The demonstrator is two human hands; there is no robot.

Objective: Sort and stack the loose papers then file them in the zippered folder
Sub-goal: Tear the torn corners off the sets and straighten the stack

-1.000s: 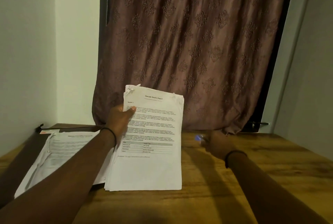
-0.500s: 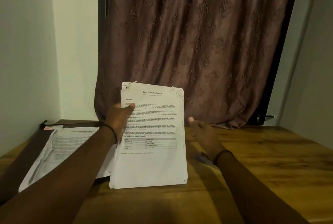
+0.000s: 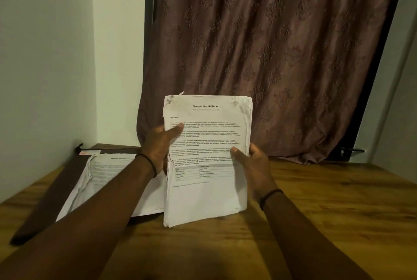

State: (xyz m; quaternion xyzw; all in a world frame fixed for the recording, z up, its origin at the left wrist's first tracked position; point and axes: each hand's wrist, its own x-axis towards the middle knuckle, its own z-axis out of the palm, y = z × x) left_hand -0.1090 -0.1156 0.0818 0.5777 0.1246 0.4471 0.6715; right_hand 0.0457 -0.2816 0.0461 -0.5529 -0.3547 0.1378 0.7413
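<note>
Sample Health Report stack stood upright on the table, clamped at its sides by left hand and right hand, thumbs in front. At its 9 o'clock, a second pile lay on the dark folder.

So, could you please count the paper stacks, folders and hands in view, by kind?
Paper stacks: 2, the held stack and the flat pile
Folders: 1, the folder under the flat pile
Hands: 2, the left hand and the right hand, both gripping the held stack
Total: 5
</note>
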